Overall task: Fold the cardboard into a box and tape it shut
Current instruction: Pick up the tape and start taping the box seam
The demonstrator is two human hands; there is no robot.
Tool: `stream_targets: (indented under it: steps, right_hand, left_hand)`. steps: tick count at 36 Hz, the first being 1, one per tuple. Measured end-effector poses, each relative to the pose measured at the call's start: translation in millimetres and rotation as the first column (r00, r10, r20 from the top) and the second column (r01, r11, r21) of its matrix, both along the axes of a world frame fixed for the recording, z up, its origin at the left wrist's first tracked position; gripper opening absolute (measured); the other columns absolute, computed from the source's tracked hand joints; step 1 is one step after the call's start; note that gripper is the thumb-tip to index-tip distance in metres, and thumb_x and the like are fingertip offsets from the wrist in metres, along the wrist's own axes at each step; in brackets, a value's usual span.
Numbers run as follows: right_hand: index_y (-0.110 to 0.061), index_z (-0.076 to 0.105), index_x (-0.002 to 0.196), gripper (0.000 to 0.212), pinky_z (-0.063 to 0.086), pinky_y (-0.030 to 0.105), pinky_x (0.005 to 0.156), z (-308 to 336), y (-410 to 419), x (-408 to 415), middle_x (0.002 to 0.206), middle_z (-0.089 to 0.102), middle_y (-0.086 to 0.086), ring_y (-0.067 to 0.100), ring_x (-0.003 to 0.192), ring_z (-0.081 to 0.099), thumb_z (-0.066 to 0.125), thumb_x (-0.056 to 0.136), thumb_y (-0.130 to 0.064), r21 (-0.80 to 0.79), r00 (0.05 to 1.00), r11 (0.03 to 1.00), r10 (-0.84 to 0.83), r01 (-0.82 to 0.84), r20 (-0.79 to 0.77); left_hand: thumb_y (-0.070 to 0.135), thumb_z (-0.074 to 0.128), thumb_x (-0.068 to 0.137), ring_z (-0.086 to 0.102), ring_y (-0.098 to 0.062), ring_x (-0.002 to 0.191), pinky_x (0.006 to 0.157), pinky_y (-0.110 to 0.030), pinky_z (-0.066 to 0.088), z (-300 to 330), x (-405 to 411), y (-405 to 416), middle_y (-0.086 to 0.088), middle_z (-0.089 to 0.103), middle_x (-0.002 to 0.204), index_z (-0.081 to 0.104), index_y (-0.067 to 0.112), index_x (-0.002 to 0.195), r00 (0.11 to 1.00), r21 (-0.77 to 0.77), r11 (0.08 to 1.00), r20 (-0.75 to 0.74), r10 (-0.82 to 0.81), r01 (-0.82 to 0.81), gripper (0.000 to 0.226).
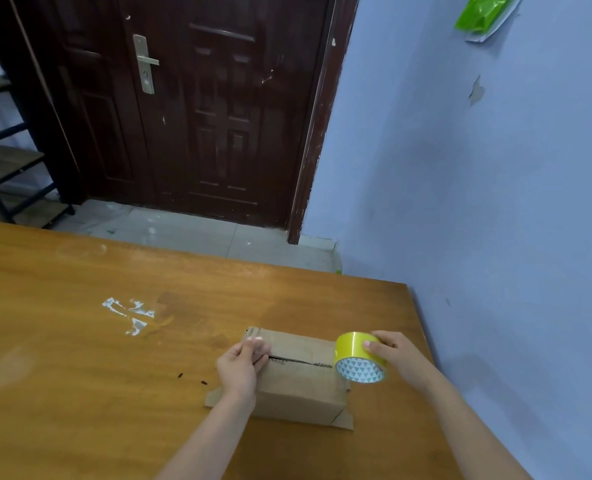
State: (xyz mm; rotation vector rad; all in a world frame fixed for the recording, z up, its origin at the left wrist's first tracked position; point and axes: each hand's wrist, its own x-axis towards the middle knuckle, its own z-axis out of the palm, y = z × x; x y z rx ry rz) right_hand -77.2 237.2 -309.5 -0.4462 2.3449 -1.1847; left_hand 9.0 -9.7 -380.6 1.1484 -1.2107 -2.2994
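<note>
Box (298, 379) sits on the wooden table (114, 375), near its right edge, top flaps folded down. Its long axis runs left to right between your two hands, tilted a bit so the right end sits slightly nearer you. The seam (299, 361) between the top flaps follows that same axis, a dark thin gap starting right at your left fingertips and ending just under the tape roll (360, 356). Loose bottom flaps stick out flat on the table at the near left and near right corners.

Your left hand (242, 367) is on the left end of the box. Fingers are curled and bunched together at the flap edge, thumb against them; looks like a pinch, but whether it's on the cardboard or on a tape end, can't tell, too small.

Your right hand (398, 358) grips the roll, yellow, fingers curled over its far side, thumb on the near rim. The roll stands at the right end of the box, touching or just above the top, can't tell which. Its open core with a white triangle pattern faces you, so its axis points toward you, across the box's long axis.

Left of your left fingers, well apart: white tape scraps (130, 315) stuck on the table. Beyond both hands: tiled floor, dark brown door (197, 109), blue wall (495, 202).
</note>
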Motion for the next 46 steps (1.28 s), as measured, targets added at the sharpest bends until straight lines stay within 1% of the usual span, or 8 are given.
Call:
stream_targets:
  steps: [9, 17, 19, 22, 30, 37, 42, 46]
  right_hand:
    - [-0.023, 0.057, 0.069, 0.024, 0.034, 0.020, 0.059, -7, 34, -4, 0.063, 0.049, -0.013, 0.005, 0.061, 0.046, 0.066, 0.085, -0.038, 0.201, 0.994, 0.978, -0.038, 0.058, -0.100]
    - [-0.023, 0.055, 0.062, 0.041, 0.031, 0.021, 0.053, -4, 22, 1, 0.057, 0.048, -0.010, 0.008, 0.053, 0.044, 0.061, 0.072, -0.063, 0.246, 0.991, 0.967, -0.036, 0.068, -0.131]
    - [-0.012, 0.067, 0.086, 0.048, 0.047, 0.035, 0.064, -6, 19, 1, 0.082, 0.067, 0.003, 0.023, 0.077, 0.064, 0.063, 0.075, -0.059, 0.281, 0.991, 0.957, -0.041, 0.076, -0.131]
    - [0.006, 0.057, 0.111, 0.067, 0.047, 0.051, 0.091, -10, 16, 1, 0.118, 0.059, 0.025, 0.038, 0.108, 0.057, 0.064, 0.080, -0.053, 0.334, 0.990, 0.938, -0.045, 0.088, -0.136]
    - [-0.012, 0.061, 0.116, 0.058, 0.046, 0.026, 0.068, -18, 4, -1, 0.094, 0.066, -0.003, 0.013, 0.080, 0.062, 0.059, 0.081, -0.058, 0.436, 0.997, 0.898, -0.022, 0.054, -0.079]
    - [-0.015, 0.051, 0.133, 0.067, 0.041, 0.018, 0.064, -23, 1, -3, 0.106, 0.059, -0.007, 0.005, 0.083, 0.057, 0.057, 0.083, -0.060, 0.533, 0.998, 0.846, 0.016, 0.020, -0.062]
    - [-0.016, 0.060, 0.117, 0.056, 0.033, 0.015, 0.053, -27, 0, -4, 0.086, 0.054, -0.012, -0.001, 0.064, 0.049, 0.055, 0.083, -0.061, 0.551, 0.997, 0.835, 0.038, 0.002, -0.061]
    - [-0.029, 0.050, 0.099, 0.037, 0.031, 0.016, 0.054, -32, 0, -6, 0.074, 0.041, -0.019, -0.004, 0.063, 0.042, 0.054, 0.083, -0.062, 0.588, 0.994, 0.809, 0.061, 0.001, -0.086]
  left_hand:
    - [0.013, 0.049, 0.097, 0.071, -0.018, 0.077, 0.064, -0.018, 0.057, 7, 4, -19, -0.016, 0.070, 0.081, 0.064, -0.003, 0.077, 0.998, -0.077, 0.997, -0.064, 0.015, -0.020, 0.030]
    - [0.013, 0.044, 0.099, 0.070, -0.021, 0.080, 0.070, -0.027, 0.059, 1, 7, -28, -0.017, 0.069, 0.092, 0.061, -0.004, 0.091, 0.997, 0.039, 0.999, -0.076, -0.021, 0.024, 0.025]
    - [0.013, 0.041, 0.100, 0.066, -0.030, 0.091, 0.081, -0.036, 0.056, -3, 10, -30, -0.021, 0.066, 0.100, 0.056, -0.007, 0.100, 0.996, 0.080, 0.995, -0.068, -0.052, 0.057, 0.025]
    - [0.013, 0.036, 0.102, 0.062, -0.035, 0.095, 0.089, -0.045, 0.050, -4, 14, -28, -0.026, 0.061, 0.106, 0.052, -0.009, 0.105, 0.994, 0.149, 0.986, -0.084, -0.067, 0.079, 0.027]
    - [0.013, 0.035, 0.102, 0.072, -0.023, 0.067, 0.064, -0.037, 0.058, 0, 15, -33, -0.025, 0.062, 0.098, 0.049, 0.001, 0.094, 0.988, 0.306, 0.950, -0.153, -0.012, 0.059, 0.020]
    - [0.012, 0.035, 0.102, 0.063, -0.033, 0.092, 0.069, -0.037, 0.058, -4, 15, -34, -0.027, 0.062, 0.101, 0.045, -0.007, 0.109, 0.991, 0.289, 0.955, -0.130, -0.029, 0.066, 0.023]
    - [0.012, 0.036, 0.102, 0.069, -0.026, 0.078, 0.065, -0.036, 0.060, -3, 13, -34, -0.023, 0.066, 0.093, 0.051, -0.005, 0.095, 0.991, 0.289, 0.955, -0.129, -0.032, 0.068, 0.024]
    - [0.013, 0.035, 0.102, 0.065, -0.031, 0.090, 0.068, -0.036, 0.058, -5, 12, -34, -0.026, 0.063, 0.099, 0.049, -0.009, 0.105, 0.990, 0.282, 0.956, -0.131, -0.041, 0.077, 0.025]
